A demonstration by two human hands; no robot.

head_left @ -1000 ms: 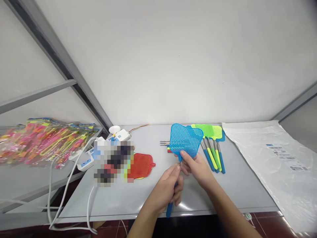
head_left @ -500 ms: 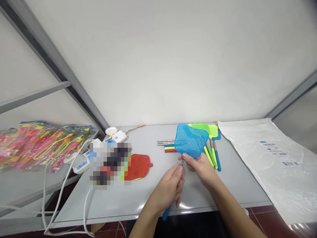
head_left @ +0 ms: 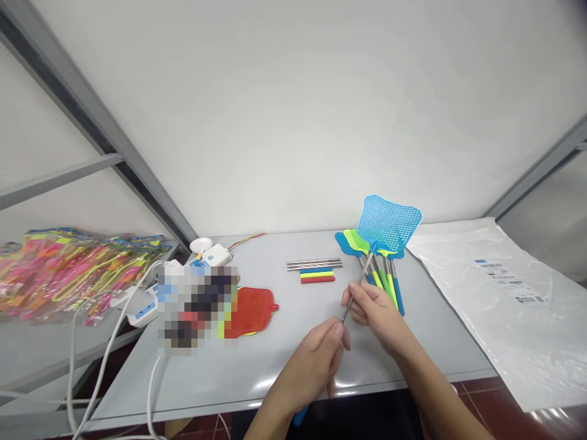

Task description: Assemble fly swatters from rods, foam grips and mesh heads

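A blue fly swatter (head_left: 389, 221) slants up and away in front of me, its perforated head raised over the back of the table. My left hand (head_left: 314, 360) is closed around its lower part, and the tip of a blue handle shows beneath the wrist. Higher up, my right hand (head_left: 373, 310) pinches the thin metal rod. Just behind that hand lie several finished-looking fly swatters (head_left: 384, 278) with blue, green and yellow handles. To their left rest several metal rods (head_left: 314, 264) and blue, yellow and red handle tubes (head_left: 317, 279).
Red and yellow swatter heads (head_left: 252, 310) lie stacked at left, beside a blurred patch. White power strips (head_left: 143, 313) and cables stand near the left edge. Bagged colourful goods (head_left: 82, 275) fill the left shelf. A white plastic package (head_left: 504, 305) covers the right end.
The blue swatter's head has moved up, away and to the right, with more rod now showing. My right hand has slid from the head's base onto the rod.
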